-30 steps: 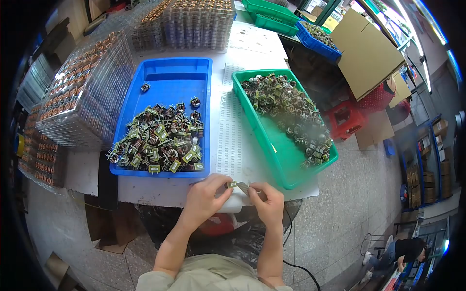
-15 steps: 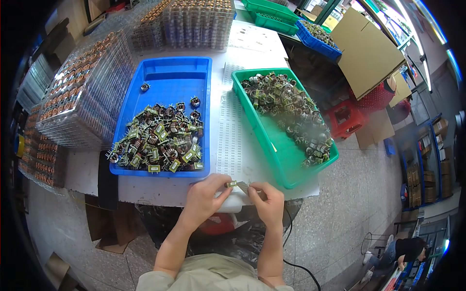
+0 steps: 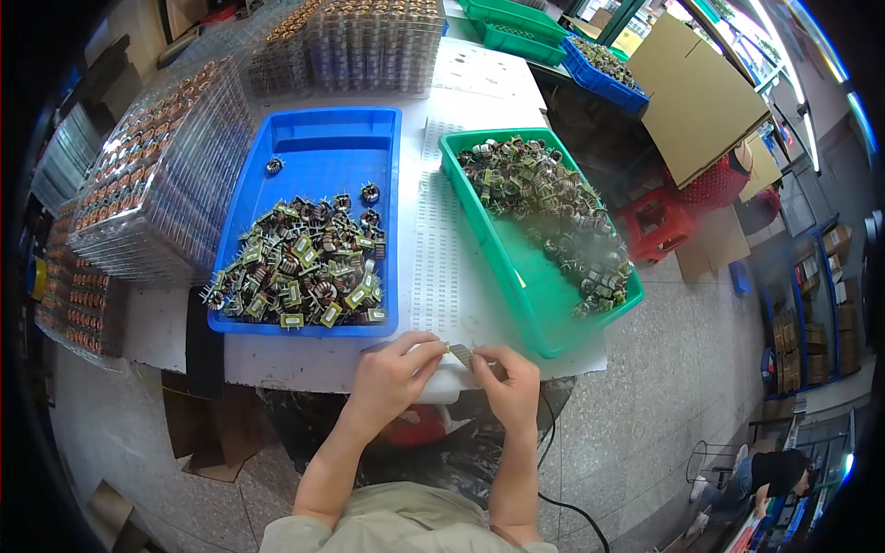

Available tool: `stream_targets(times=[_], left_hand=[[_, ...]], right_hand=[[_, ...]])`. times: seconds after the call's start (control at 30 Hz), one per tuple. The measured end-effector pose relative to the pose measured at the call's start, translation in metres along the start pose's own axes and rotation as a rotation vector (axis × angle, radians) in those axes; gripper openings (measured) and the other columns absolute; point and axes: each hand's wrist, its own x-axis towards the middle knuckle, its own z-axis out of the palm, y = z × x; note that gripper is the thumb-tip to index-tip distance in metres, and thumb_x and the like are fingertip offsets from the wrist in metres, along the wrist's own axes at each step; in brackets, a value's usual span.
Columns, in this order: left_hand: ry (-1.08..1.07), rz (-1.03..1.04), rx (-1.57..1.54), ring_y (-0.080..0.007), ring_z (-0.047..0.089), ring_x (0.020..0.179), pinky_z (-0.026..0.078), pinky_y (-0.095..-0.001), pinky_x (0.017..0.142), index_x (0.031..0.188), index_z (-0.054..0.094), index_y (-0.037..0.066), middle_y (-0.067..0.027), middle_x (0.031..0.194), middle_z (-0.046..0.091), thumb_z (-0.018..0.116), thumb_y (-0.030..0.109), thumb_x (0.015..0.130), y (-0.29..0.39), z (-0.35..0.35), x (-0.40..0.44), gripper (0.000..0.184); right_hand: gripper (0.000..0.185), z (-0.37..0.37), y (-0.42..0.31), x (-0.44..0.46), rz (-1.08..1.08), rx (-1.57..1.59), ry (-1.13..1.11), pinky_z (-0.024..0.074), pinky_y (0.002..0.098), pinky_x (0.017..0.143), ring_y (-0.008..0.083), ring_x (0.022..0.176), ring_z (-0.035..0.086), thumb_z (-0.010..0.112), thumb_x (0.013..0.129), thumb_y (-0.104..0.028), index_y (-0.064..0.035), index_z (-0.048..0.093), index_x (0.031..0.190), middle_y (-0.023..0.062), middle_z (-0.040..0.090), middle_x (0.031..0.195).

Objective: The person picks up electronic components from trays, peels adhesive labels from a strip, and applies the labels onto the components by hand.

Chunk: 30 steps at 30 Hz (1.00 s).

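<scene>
Near the table's front edge, my left hand (image 3: pixel 392 373) pinches a small coil (image 3: pixel 448 348) with a greenish base; my fingers cover most of it. Just beside it, my right hand (image 3: pixel 507 378) holds a small tan strip (image 3: pixel 462 356) with rows of dark marks between thumb and fingers. The strip's left end is close to the coil; I cannot tell whether they touch. Ahead of my left hand is a blue tray (image 3: pixel 395 203) with a heap of wire-wound coils (image 3: pixel 309 258) on green bases. A green tray (image 3: pixel 498 267) with more coils (image 3: pixel 535 189) stands ahead and to the right.
A sheet with rows of small printed labels (image 3: pixel 436 249) lies between the trays. Stacked clear plastic trays of copper coils (image 3: pixel 166 175) stand at left, with more (image 3: pixel 373 46) at the back. A red stool (image 3: pixel 656 224) is at right. A person (image 3: pixel 774 475) is at lower right.
The coil in my left hand has turned, and its pale labelled face is now mostly hidden by my fingers. My right hand and the strip have barely moved.
</scene>
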Motion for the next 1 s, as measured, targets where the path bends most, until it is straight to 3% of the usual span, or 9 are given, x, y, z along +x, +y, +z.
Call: stream_targets(times=[0.03,0.33,0.43,0.53,0.63,0.73,0.87,0.9,1.0], left_hand=[[-0.004,0.001,0.01,-0.0254,0.072,0.082,0.06,-0.0359,0.068,0.101,0.073,0.014,-0.001,0.103,0.072,0.075,0.012,0.086,0.001,0.0,0.0,0.015],[0.031,0.035,0.071,-0.0258,0.072,0.075,0.059,-0.0369,0.063,0.104,0.072,0.015,-0.0001,0.102,0.071,0.073,0.013,0.086,-0.004,0.002,-0.003,0.017],[-0.009,0.041,0.178,-0.0254,0.071,0.072,0.059,-0.0361,0.062,0.103,0.073,0.015,0.0006,0.102,0.07,0.073,0.013,0.086,0.001,0.001,-0.002,0.018],[-0.034,0.101,0.248,-0.0245,0.071,0.07,0.058,-0.0349,0.061,0.103,0.073,0.016,0.0002,0.103,0.07,0.072,0.012,0.085,0.003,0.001,-0.002,0.019],[-0.02,0.123,0.244,-0.0239,0.071,0.069,0.057,-0.0339,0.06,0.102,0.073,0.015,-0.0009,0.102,0.07,0.073,0.012,0.084,0.003,0.0,-0.002,0.018],[0.063,0.185,0.177,-0.0235,0.071,0.069,0.057,-0.0334,0.06,0.099,0.072,0.013,-0.001,0.101,0.071,0.074,0.012,0.083,-0.002,0.002,-0.005,0.016],[0.182,0.176,0.01,-0.0235,0.073,0.074,0.056,-0.0318,0.063,0.091,0.071,0.011,-0.0037,0.098,0.076,0.081,0.005,0.075,0.003,-0.017,-0.01,0.02],[0.187,0.16,0.096,-0.0228,0.074,0.077,0.056,-0.0306,0.065,0.09,0.071,0.01,-0.0039,0.097,0.077,0.082,0.003,0.073,0.009,-0.03,-0.01,0.022],[0.345,0.185,0.18,-0.0235,0.074,0.078,0.056,-0.0319,0.065,0.09,0.071,0.009,-0.005,0.096,0.077,0.082,0.003,0.073,0.014,-0.069,0.004,0.021]], right_hand=[[0.013,-0.001,-0.001,0.0,0.029,-0.005,-0.014,0.0521,0.0294,0.067,0.0173,0.074,0.069,0.073,0.088,-0.01,-0.0012,0.074,0.098,0.0103,0.074,0.087],[0.014,-0.001,-0.002,0.0,0.049,-0.022,0.022,0.0505,0.0292,0.065,0.0168,0.071,0.066,0.073,0.088,-0.011,-0.0017,0.073,0.098,0.0101,0.074,0.087],[0.01,0.003,0.001,0.001,-0.049,-0.01,0.093,0.0374,0.0241,0.051,0.0041,0.055,0.047,0.075,0.087,-0.008,-0.0009,0.073,0.093,0.0019,0.065,0.068],[0.009,0.005,0.002,0.001,-0.077,-0.002,0.119,0.0357,0.0245,0.051,0.0044,0.055,0.044,0.075,0.087,-0.008,-0.0007,0.073,0.092,0.0018,0.063,0.067],[0.009,0.005,-0.002,0.001,-0.065,-0.014,0.115,0.0354,0.0234,0.051,0.0034,0.056,0.044,0.074,0.087,-0.007,-0.0002,0.072,0.092,-0.0001,0.06,0.066],[0.013,0.003,0.005,-0.002,0.024,-0.02,0.068,0.051,0.0301,0.066,0.0178,0.071,0.066,0.073,0.088,-0.011,-0.0014,0.073,0.097,0.0108,0.074,0.087],[0.012,0.004,0.006,-0.002,0.017,0.002,0.09,0.0454,0.0293,0.059,0.0147,0.061,0.058,0.074,0.086,-0.011,-0.0014,0.073,0.094,0.0084,0.07,0.078],[0.012,0.007,0.013,-0.003,-0.004,0.013,0.112,0.0421,0.0288,0.055,0.0134,0.057,0.053,0.074,0.085,-0.01,-0.0018,0.073,0.093,0.0072,0.068,0.073],[0.01,0.008,0.009,-0.001,-0.083,0.006,0.13,0.0364,0.0219,0.053,0.0022,0.058,0.046,0.073,0.089,-0.007,0.0018,0.071,0.093,-0.0021,0.06,0.066]])
